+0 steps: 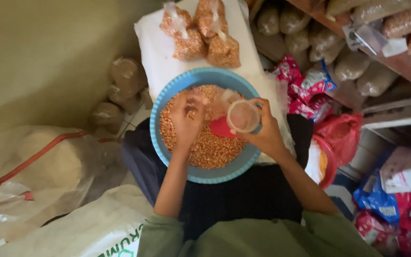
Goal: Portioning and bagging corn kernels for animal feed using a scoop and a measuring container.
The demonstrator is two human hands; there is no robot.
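Left hand (186, 116) is down in the blue basin (167, 95), fingers curled over the orange grain (210, 150); whether it grips any, can't tell. Right hand (265, 133) clasps a clear cup (242, 115) over the basin's right rim. Beyond the basin, filled little bags (205, 35) lie on white cloth (153, 52).

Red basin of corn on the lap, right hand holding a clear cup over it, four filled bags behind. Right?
Not quite: the head view shows the basin is blue, not red. The corn, the right hand holding the clear cup and the four filled bags are as stated.
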